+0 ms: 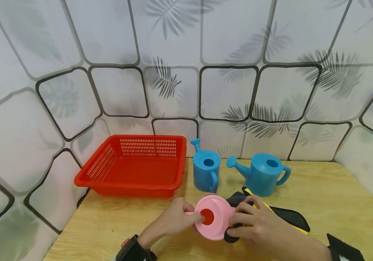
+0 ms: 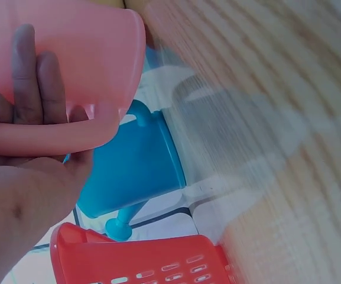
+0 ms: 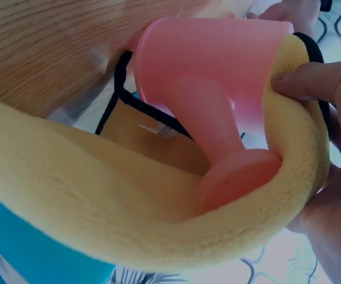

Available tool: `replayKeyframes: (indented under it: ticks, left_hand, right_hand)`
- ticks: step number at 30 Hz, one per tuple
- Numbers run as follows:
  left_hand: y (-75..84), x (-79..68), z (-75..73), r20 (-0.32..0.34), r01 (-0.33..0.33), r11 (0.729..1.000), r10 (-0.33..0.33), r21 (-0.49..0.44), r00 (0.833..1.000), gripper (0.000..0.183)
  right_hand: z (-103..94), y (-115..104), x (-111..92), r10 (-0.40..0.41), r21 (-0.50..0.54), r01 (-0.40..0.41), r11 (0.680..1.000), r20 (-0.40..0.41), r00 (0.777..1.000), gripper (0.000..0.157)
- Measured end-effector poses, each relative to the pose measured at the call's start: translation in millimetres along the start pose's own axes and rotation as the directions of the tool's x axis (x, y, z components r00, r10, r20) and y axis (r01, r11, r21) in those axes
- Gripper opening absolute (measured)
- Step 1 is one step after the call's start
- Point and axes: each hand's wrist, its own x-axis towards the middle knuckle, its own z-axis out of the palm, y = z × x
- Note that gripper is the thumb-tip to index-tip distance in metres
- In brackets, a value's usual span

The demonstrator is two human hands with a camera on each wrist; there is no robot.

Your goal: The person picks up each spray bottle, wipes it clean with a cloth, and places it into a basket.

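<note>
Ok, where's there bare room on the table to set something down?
The table is bare right of the rightmost blue watering can and the cloth, and at front left, between the red basket and left hand. The middle is crowded: right hand, pink watering can and cloth, with the other blue watering can close behind.

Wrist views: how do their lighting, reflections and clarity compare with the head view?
Left wrist: hazy, with pale reflections across the tabletop; right wrist: darker on the shaded inner fold of the yellow cloth, bright on the wall beyond; head: more evenly lit, the pink watering can clear in outline.
</note>
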Motion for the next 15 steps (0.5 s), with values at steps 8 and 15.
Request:
replayKeyframes:
  ticks: [8, 15]
  left_hand:
    - [-1.7, -2.0, 1.0, 0.016, -0.106, 0.989, 0.104, 0.1, 0.994, 0.042]
    - [-2.4, 0.3, 3.8, 0.075, -0.309, 0.913, 0.3, 0.266, 0.951, 0.033]
  right_hand:
    - [-7.5, 4.6, -3.8, 0.051, 0.036, -0.051, 0.998, -0.013, 0.999, 0.02]
    - [-20.5, 27.8, -9.2, 0.104, 0.026, -0.102, 0.994, -0.103, 0.989, 0.046]
